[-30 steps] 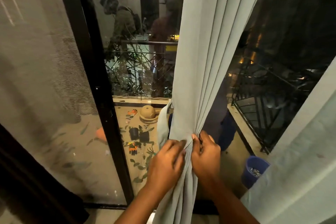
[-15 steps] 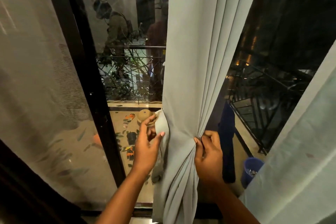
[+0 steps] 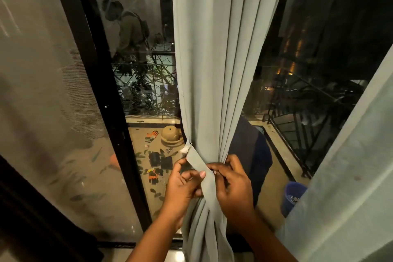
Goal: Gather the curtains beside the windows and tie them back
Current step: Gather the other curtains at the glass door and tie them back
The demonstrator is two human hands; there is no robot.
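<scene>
From the head view, my curtain (image 3: 214,66) hangs bunched into folds in front of the glass, just right of the black door frame (image 3: 102,91). A tie band (image 3: 204,174) of the same cloth runs slantwise across the bunch, from a white tuft (image 3: 184,149) at the curtain's left edge down to my hands. My left hand (image 3: 180,190) pinches the band against the folds, thumb on top. My right hand (image 3: 232,187) curls around the bunch from the right, fingertips touching the band. A second curtain (image 3: 350,176) hangs well right of the frame
</scene>
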